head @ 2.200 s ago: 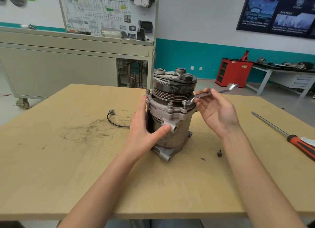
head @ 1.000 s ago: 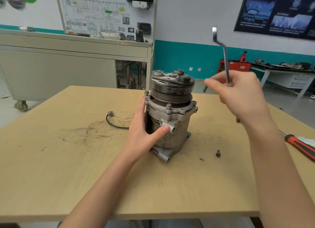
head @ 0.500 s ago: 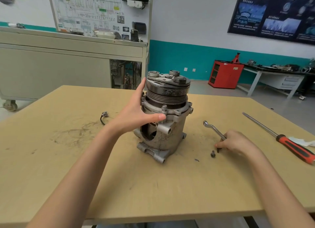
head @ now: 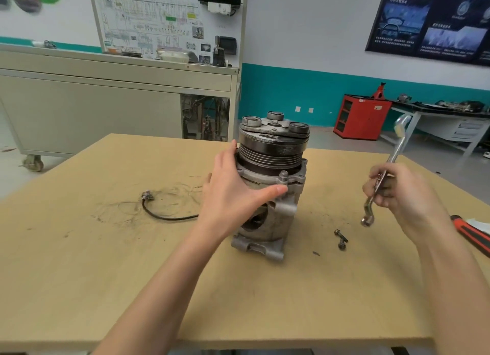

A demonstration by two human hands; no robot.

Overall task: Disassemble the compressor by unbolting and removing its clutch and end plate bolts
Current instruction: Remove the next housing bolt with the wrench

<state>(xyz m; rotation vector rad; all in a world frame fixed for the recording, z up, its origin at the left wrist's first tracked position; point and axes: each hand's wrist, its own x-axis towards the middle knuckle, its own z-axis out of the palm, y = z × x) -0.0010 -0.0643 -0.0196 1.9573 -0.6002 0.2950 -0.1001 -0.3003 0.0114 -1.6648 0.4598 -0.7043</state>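
A: Where is the compressor (head: 287, 216)?
B: Upright near the middle of the desk (head: 106, 275), with the clutch (head: 273, 142) on top and its grooved pulley just under the plate.
A: And the person's left grip (head: 233, 198)?
B: Spread flat against the housing's left side. The fingers are straight and reach up to the pulley's edge, and the thumb lies across the front just below a flange bolt (head: 283, 174). It presses and curls round nothing.
A: The right grip (head: 397, 192)?
B: Raised off the desk to the right of the compressor, well apart from it, with the fingers curled round the shank of a wrench (head: 397, 149). The wrench stands steeply, one end above the fingers and the ring end hanging below them.
A: Any loose hardware?
B: Two bolts (head: 342, 245) lie just beside each other on the desk, between the compressor and the right grip. A red-handled screwdriver (head: 469, 235) lies at the right edge, and a black cable (head: 169, 217) lies left of the left forearm
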